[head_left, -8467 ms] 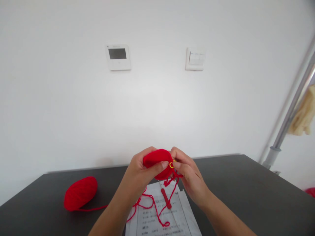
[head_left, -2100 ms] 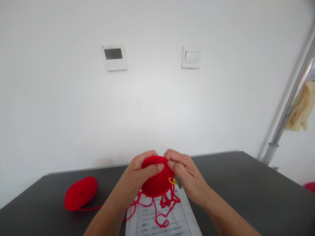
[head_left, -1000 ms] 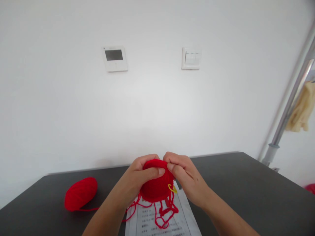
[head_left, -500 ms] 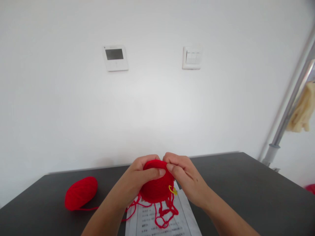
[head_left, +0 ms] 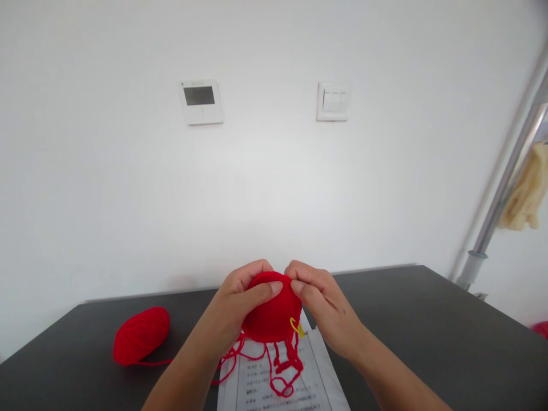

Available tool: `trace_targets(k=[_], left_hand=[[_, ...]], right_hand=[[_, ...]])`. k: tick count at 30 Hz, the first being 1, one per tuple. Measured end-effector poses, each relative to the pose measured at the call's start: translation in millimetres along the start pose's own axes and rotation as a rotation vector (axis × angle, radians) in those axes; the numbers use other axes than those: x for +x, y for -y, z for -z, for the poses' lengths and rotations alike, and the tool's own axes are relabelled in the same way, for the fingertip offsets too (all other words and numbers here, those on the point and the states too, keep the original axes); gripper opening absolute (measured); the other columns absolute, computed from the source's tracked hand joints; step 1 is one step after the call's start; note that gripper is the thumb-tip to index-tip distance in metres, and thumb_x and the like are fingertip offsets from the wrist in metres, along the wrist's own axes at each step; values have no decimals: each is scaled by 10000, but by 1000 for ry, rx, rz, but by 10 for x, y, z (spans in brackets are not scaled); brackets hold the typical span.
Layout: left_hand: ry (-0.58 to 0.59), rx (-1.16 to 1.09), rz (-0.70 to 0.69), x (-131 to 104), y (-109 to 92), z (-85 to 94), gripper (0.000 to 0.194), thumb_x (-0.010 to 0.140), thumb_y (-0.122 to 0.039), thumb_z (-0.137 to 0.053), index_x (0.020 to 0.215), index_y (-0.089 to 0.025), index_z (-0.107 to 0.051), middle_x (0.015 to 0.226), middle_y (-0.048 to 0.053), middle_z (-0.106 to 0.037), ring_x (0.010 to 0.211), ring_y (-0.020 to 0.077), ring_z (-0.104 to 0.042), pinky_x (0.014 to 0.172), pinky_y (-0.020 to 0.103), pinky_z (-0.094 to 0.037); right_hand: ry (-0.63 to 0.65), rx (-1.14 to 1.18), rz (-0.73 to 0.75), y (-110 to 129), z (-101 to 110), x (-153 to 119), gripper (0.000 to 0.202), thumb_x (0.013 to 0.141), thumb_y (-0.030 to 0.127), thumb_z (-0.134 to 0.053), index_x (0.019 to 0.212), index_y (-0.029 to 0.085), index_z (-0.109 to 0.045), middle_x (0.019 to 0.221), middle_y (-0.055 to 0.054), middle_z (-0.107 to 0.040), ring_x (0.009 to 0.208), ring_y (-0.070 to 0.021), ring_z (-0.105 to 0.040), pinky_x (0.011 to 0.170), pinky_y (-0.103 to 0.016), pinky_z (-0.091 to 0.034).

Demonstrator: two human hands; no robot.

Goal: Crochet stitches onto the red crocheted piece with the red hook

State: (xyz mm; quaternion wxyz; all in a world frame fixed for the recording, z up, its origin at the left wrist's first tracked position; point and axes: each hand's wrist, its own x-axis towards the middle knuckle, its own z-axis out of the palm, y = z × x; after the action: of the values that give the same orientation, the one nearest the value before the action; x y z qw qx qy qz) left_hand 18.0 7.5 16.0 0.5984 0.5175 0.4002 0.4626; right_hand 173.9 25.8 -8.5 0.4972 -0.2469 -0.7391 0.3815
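Observation:
A rounded red knitted piece (head_left: 272, 314) is held up between both hands over the desk. My left hand (head_left: 240, 297) grips its upper left side, thumb lying across the front. At the upper right edge, my right hand (head_left: 321, 302) pinches the piece between thumb and fingers. A yellow marker (head_left: 297, 327) hangs at its lower right. Loose red yarn (head_left: 282, 388) dangles below, over printed sheets (head_left: 257, 394). The fingers behind the piece are partly hidden.
A red yarn ball (head_left: 142, 335) lies on the dark desk (head_left: 411, 319) at the left, its strand running right. A white wall with a panel (head_left: 201, 103) and a switch (head_left: 334, 101) stands behind. A metal pole (head_left: 509, 182) rises at the right.
Both hands have lifted the red piece slightly, and its top opening has narrowed from view. The marker and hanging yarn have shifted a little to the left.

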Motion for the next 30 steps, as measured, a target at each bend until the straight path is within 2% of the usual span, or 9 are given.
trace_targets(k=[25, 30], left_hand=[[45, 90, 33, 11, -7, 59, 246, 705, -333, -693, 660, -171, -513, 498, -52, -526, 421, 53, -442, 418, 138, -290], [53, 109, 42, 10, -16, 63, 241, 708, -335, -688, 664, -173, -515, 501, -53, -518, 424, 52, -431, 418, 138, -276]], right_hand=[[31, 2, -29, -44, -3, 15, 232, 846, 195, -379, 614, 209, -377, 565, 64, -329, 530, -102, -300, 497, -240, -254], [46, -9, -28, -42, -2, 13, 219, 853, 200, -378, 635, 205, -404, 572, 60, -358, 537, -105, -326, 511, -241, -271]])
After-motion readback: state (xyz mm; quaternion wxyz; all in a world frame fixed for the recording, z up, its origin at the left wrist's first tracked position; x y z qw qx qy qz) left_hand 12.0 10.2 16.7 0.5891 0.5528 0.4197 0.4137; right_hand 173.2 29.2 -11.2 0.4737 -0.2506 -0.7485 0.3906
